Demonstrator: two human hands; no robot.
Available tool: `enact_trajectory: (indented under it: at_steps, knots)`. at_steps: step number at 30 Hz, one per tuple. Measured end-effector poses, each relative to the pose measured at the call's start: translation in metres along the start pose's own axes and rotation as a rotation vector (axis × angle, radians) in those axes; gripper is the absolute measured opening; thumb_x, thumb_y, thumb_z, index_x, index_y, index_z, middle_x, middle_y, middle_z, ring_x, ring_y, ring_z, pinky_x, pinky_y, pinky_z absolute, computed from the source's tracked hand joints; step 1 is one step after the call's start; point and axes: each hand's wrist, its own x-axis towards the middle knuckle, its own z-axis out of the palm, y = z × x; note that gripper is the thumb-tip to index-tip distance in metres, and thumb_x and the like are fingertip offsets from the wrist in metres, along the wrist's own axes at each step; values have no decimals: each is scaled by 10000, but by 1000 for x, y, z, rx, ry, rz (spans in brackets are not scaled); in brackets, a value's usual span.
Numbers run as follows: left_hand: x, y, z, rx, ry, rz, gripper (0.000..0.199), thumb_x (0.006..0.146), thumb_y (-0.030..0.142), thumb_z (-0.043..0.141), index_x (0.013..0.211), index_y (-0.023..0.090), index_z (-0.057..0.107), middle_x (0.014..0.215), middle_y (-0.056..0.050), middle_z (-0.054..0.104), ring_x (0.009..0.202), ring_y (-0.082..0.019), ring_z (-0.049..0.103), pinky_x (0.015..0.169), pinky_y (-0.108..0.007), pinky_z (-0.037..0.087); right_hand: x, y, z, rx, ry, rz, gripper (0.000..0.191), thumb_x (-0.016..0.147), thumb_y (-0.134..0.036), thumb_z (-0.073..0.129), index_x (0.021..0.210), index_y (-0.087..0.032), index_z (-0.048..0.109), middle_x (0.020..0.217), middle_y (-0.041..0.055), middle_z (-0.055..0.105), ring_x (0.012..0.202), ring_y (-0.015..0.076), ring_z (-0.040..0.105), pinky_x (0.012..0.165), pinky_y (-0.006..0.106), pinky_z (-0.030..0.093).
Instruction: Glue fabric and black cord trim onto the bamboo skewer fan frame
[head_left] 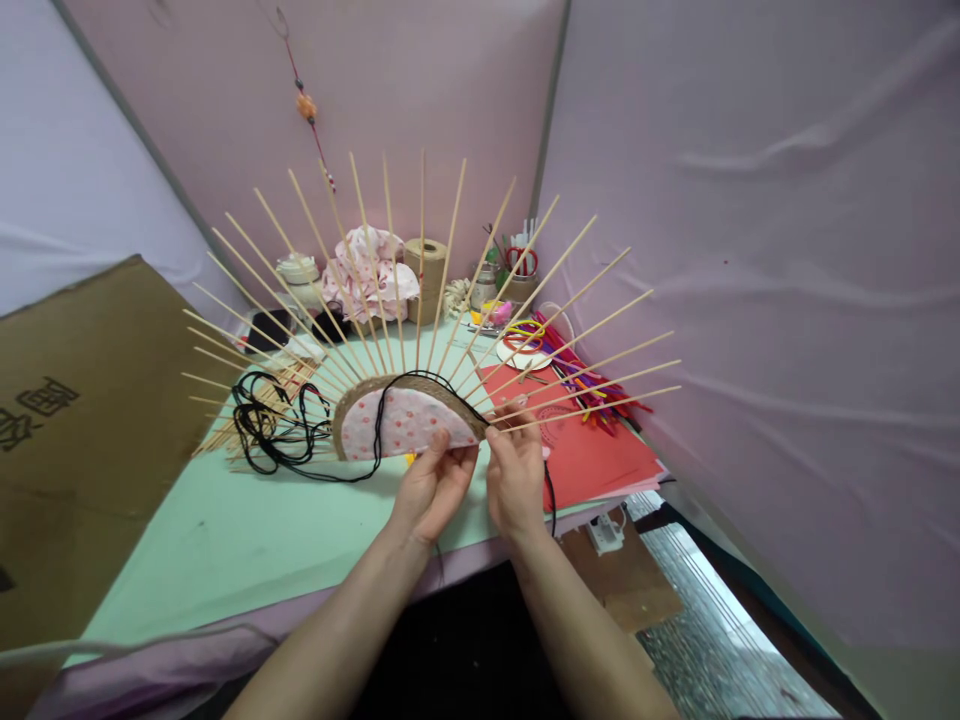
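Observation:
A half-round piece covered in white cloth with pink dots [409, 425] has a brown rim [352, 393], from which several thin wooden sticks [455, 225] fan outward. My left hand [437, 490] grips its lower edge, thumb on the cloth face. At the right end of the rim, the fingers of my right hand [516, 470] pinch black cord [461, 392] beside the lowest stick. The cord drapes over the rim and across the cloth, and its loose loops [274, 425] lie to the left. A short tail of it hangs below my right hand.
On the green tabletop [300, 530] stand a twine spool [425, 280], a bunched dotted cloth [367, 270] and a tool cup with red scissors [523, 262]. Red sheets [600, 465] and colourful pipe cleaners [581, 370] lie right. More sticks [225, 432] lie left, near a cardboard box [82, 400].

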Motion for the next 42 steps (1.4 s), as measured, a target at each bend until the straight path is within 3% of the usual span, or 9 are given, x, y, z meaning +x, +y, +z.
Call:
enact_trajectory:
  at_steps: [3,7,11,16,20,23,31,37,42]
  knots:
    - [1,0,-1,10,-2,4,242,923,50,449,875,135,670,850,-59,740,830,-126,694,874,-262,542,1,1,4,-36,-14,7,385,754,-265,692,1089,-252,504,1035,10,588,985,137,588,945,330,467]
    - [6,4,0,18,13,16,206,901,37,491,849,126,669,796,-45,728,750,-111,681,830,-239,539,-4,3,5,-102,-94,-5,588,703,-264,752,1211,-273,456,1218,42,526,1143,163,541,1030,365,431]
    - [14,18,10,-20,-7,58,232,918,42,468,982,146,665,763,-29,723,735,-115,688,853,-266,540,4,-5,-10,-312,-132,-86,634,713,-312,752,1268,-279,450,1235,52,507,1107,179,542,1021,398,425]
    - [27,40,17,-22,-56,79,233,941,84,456,1041,171,648,805,-36,736,791,-118,699,894,-295,540,41,-23,-48,-1137,-138,-332,413,737,-367,739,1090,-197,608,1112,119,566,1095,294,496,986,483,386]
    - [35,48,7,-17,-122,83,199,925,68,482,876,180,640,757,5,724,814,-110,696,1024,-427,477,63,-20,-62,-1748,-216,-184,457,765,-473,713,998,-88,636,1011,213,607,1024,358,543,904,456,411]
    - [39,50,-4,-14,-124,73,178,907,56,507,853,172,631,736,9,717,815,-113,694,1044,-471,455,67,-11,-60,-1898,-274,-107,463,803,-458,675,1022,-53,631,1016,239,624,999,357,574,887,421,416]
    - [53,54,-15,-15,-68,97,165,904,61,508,978,137,635,787,-45,727,832,-151,703,964,-441,528,45,-29,-56,-1745,-295,-141,286,924,-340,459,994,-110,614,1014,189,624,957,313,575,838,401,431]
    - [60,59,-18,-4,-109,125,192,931,73,459,981,139,632,803,-41,732,855,-154,703,987,-454,514,4,-61,-63,-1142,-436,-29,360,949,-469,397,1020,-177,595,965,107,648,876,231,598,768,348,471]
    - [57,59,-21,24,-157,115,252,940,59,422,1022,159,638,823,-29,742,887,-145,701,1030,-471,476,-19,-42,-64,-717,-356,4,456,924,-542,434,1124,-164,592,1045,118,671,800,184,615,640,285,496]
